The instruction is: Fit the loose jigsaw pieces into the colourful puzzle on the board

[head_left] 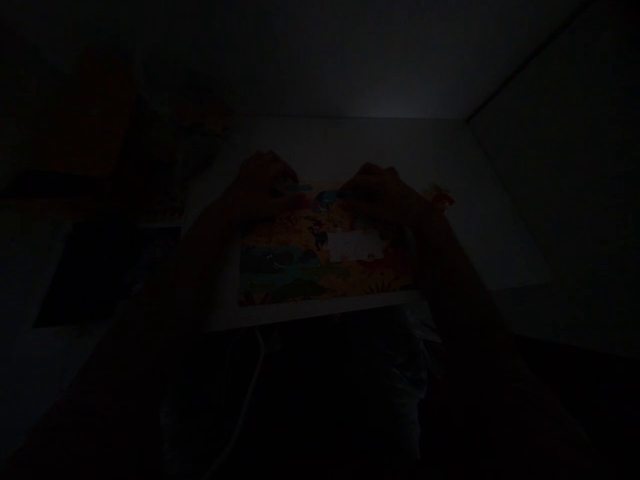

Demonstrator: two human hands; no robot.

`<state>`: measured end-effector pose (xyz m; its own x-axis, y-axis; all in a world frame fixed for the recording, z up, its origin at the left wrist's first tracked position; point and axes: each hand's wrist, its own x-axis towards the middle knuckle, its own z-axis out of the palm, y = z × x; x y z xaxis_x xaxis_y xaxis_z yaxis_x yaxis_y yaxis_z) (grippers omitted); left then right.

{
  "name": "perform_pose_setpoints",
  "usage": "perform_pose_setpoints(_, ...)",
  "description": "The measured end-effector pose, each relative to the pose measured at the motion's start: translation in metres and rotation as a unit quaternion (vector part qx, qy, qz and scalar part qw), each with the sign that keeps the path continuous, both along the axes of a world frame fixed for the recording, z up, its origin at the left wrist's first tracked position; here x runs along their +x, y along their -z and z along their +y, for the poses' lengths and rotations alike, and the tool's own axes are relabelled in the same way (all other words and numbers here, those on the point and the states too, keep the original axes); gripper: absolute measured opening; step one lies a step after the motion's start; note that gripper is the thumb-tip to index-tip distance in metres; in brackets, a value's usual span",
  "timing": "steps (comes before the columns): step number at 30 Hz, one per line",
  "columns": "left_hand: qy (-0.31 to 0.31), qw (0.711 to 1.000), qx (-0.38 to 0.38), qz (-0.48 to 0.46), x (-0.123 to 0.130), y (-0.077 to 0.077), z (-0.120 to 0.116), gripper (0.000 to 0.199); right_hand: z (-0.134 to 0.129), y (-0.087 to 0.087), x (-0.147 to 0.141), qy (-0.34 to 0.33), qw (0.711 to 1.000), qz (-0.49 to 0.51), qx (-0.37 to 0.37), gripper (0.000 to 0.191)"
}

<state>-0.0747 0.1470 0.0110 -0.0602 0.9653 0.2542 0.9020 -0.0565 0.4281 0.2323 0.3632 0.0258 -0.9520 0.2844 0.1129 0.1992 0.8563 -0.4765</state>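
Observation:
The view is very dark. A colourful jigsaw puzzle (300,290) with animal pictures lies on a white table, and a pale gap shows right of its middle. At its upper left, my left hand (265,183) rests with bent fingers, the thumb and forefinger apart over the puzzle. My right hand (377,190) is over the upper right part, fingers curled and fingertips together beside a blue animal picture (326,199). Darkness hides whether a piece is between those fingertips. Right of my right wrist lies a loose orange and green puzzle piece (443,200).
The white table (505,247) meets a pale wall (350,73) at the back and another at the right. A dark flat object (110,273) lies at the left, below an orange-brown shape (75,120). A pale cord (250,393) hangs below the table's front edge.

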Motion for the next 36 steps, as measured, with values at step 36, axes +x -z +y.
perform_pose_setpoints(36,0.002,1.0,0.01,-0.024,0.005,-0.004,-0.003,0.08,-0.006,-0.004,0.0,-0.013,0.999,-0.019,-0.022,0.076)
